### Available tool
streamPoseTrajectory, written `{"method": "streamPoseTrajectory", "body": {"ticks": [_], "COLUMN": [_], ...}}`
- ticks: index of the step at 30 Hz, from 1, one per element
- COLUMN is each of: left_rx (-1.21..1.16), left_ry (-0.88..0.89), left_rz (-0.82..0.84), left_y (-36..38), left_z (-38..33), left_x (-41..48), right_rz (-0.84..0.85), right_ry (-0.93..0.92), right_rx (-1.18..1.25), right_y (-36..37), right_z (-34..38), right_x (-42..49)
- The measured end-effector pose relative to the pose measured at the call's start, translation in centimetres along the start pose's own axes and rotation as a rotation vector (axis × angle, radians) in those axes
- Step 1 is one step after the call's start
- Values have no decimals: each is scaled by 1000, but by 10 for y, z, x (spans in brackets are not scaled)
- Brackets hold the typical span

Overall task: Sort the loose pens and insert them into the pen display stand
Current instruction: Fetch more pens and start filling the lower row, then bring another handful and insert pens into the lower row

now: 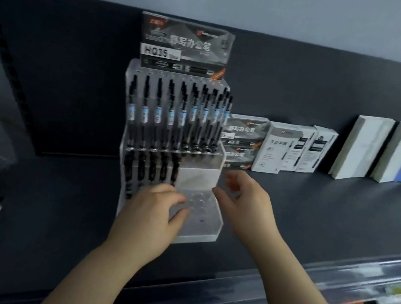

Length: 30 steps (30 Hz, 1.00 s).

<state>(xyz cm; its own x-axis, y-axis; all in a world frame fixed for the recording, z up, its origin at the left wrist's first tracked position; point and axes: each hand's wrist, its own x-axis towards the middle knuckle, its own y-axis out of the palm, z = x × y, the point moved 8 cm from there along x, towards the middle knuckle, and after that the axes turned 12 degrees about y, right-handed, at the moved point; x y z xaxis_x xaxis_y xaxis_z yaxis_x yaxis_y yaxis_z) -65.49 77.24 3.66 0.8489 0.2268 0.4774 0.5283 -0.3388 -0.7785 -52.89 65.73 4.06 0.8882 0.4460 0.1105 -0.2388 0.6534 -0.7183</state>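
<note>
Both hands are hovering at the clear acrylic pen display stand, which is standing upright on the dark matte shelf. The left hand is reaching over the front deck, fingers loosely curled and gripping nothing I can see. The right hand is sitting just beside the stand's right wall, fingers spread and relaxed. It is blurred, but no pen is showing in it.

The black pens with pale blue labels are filling the upper tier in upright rows, and more are occupying the left side of the lower tier. The round empty holes at front right are waiting. No loose pens are showing.

These slim, stiff, light pens are likely to slip if taken loosely, so pinching mid-barrel looks best, then lowering tip-first. The stand looks rigid, glossy and light enough to skid when nudged, so steadying a side wall seems wise. White and grey cardboard pen boxes are lining up to the right.
</note>
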Motion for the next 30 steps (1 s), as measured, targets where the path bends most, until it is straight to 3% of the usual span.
{"method": "streamPoseTrajectory", "body": {"ticks": [7, 20, 30], "left_rx": [112, 178, 99], "left_ry": [132, 271, 322], "left_rz": [129, 342, 401], "left_y": [76, 263, 383], "left_z": [-102, -344, -450], "left_x": [52, 146, 230], "right_rz": [-32, -79, -141], "right_ry": [7, 96, 170], "right_rx": [-352, -452, -415], "right_y": [-84, -287, -396], "right_z": [-97, -326, -453], "right_x": [-10, -14, 32]}}
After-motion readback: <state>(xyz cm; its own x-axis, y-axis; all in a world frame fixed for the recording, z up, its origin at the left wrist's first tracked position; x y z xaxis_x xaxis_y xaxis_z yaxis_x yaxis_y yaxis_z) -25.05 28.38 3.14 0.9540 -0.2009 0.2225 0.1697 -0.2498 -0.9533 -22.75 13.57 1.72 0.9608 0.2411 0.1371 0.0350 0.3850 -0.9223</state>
